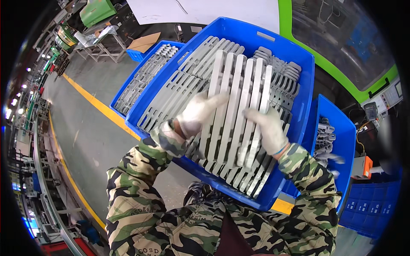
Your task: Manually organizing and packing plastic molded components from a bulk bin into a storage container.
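Observation:
My left hand (197,113) and my right hand (270,130), both in white gloves, hold a row of several long light-grey bar-shaped parts (242,96) from its two sides. Each thumb lies over the upper faces of the bars, while the other fingers are mostly hidden behind the row. The bars stand side by side, slanting away from me, above a large blue crate (308,72). More grey parts (171,102) lie in close rows inside that crate, some long and slotted. Shorter rounded grey parts (279,64) fill its far right corner.
A lower blue crate of small grey parts (147,79) stands at the left, and another blue crate (344,132) with grey pieces at the right. Yellow lines (92,100) mark the floor. A green-framed machine (333,68) rises at the far right.

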Tool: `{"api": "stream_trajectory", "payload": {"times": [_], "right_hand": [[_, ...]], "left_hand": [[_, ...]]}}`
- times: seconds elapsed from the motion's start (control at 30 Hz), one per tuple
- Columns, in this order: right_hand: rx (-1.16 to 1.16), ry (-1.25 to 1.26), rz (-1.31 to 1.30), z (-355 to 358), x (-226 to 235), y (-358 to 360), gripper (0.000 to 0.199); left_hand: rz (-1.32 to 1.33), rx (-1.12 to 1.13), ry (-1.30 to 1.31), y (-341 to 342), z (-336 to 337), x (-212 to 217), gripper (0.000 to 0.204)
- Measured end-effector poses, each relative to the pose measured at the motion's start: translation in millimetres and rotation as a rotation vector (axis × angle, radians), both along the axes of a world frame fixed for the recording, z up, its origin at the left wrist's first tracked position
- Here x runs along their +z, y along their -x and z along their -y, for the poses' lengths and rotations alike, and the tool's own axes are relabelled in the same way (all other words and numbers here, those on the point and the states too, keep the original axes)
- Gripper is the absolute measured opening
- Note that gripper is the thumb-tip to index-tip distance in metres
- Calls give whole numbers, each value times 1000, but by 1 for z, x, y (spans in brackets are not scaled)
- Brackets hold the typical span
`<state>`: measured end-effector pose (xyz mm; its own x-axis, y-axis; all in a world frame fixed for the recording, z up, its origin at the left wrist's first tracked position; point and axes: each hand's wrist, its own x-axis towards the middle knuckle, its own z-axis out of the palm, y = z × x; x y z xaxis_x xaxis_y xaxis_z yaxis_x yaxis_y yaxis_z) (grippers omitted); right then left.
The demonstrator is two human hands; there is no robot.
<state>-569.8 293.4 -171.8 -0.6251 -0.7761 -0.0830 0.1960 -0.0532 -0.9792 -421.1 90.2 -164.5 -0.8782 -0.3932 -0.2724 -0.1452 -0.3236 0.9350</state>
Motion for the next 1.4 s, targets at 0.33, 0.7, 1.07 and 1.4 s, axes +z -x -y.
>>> {"api": "stream_trajectory", "payload": {"times": [0.33,0.7,1.07,1.4], "right_hand": [[-45,27,-656,-22,30,-33,76],[-62,-79,-832,-12,1,-38,81],[-109,-217,-323,27,30,-24,73],[-12,-344,389,39,-23,-17,47]], "left_hand": [[-362,-101,411,-63,-6,37,81],[-145,-205,156,-62,-2,21,72],[-143,-174,358,-16,32,29,54],[190,112,-182,-7,32,-28,53]]}}
